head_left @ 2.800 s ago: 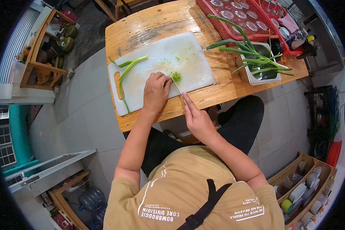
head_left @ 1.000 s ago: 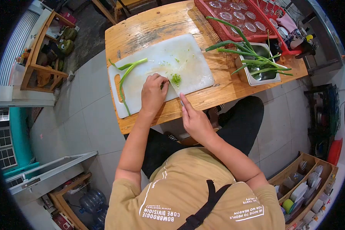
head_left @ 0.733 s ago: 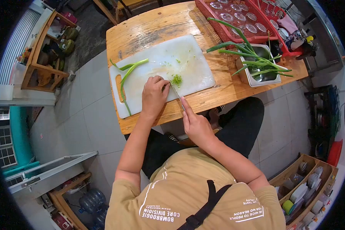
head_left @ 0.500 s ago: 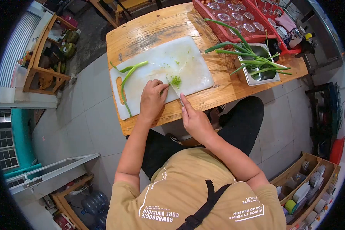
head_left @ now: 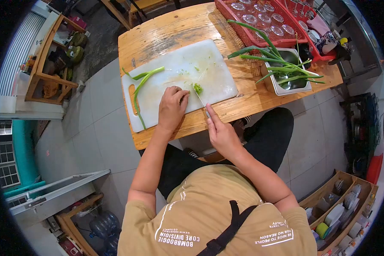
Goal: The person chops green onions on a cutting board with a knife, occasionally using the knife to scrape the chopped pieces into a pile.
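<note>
We worked seated at the wooden table (head_left: 166, 30), with the white cutting board (head_left: 219, 81) lying across its near edge. At the far right of the table stood a red rack (head_left: 226, 13) of glasses and a metal tray (head_left: 286, 88) holding a bunch of whole green onions (head_left: 277, 59). Two more stalks (head_left: 143, 79) lay on the left part of the board, apart from both hands. Our left hand (head_left: 171, 109) rested on the board with fingers curled and knuckles toward the blade; whether it pinned a stalk could not be told, as the fingers hid it. Our right hand (head_left: 222, 136) was clenched around the handle of the knife (head_left: 200, 100), index finger laid along the spine, tip down on the board just beside the small pile of chopped green onion (head_left: 198, 88). We judged the step in hand to be fine chopping. The next cut called for a short rocking stroke, blade kept against the knuckles, fingertips tucked back.
</note>
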Demonstrator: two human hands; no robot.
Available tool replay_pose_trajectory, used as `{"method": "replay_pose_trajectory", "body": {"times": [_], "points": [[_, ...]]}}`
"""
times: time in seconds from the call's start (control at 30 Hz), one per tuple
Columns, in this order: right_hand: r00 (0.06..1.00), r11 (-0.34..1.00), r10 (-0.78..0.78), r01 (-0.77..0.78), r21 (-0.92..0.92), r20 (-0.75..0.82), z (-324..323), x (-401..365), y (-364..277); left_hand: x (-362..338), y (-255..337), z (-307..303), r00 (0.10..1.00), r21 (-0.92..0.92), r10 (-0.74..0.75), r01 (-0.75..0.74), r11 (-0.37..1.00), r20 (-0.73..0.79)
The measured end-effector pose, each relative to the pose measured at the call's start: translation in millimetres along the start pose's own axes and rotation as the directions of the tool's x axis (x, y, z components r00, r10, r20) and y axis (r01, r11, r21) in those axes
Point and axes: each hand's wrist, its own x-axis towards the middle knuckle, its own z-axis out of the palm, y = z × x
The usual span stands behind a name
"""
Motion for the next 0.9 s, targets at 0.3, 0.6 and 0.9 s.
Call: {"method": "replay_pose_trajectory", "body": {"times": [0.3,0.6,0.9], "points": [[0.998,0.994,0.037,-0.042,0.097,0.056,0,-7,-14,0,2,0,0.999,-0.004,-0.041,0.041,0.999,-0.009],[0.999,0.999,0.015,-0.017,0.049,0.043,11,8,-12,2,5,0,0.998,-0.01,-0.059,0.059,0.998,-0.021],[1.0,0.999,-0.003,0.004,-0.047,0.015,13,8,-12,-3,5,1,0.998,0.027,-0.034,0.036,0.999,-0.049]]}}
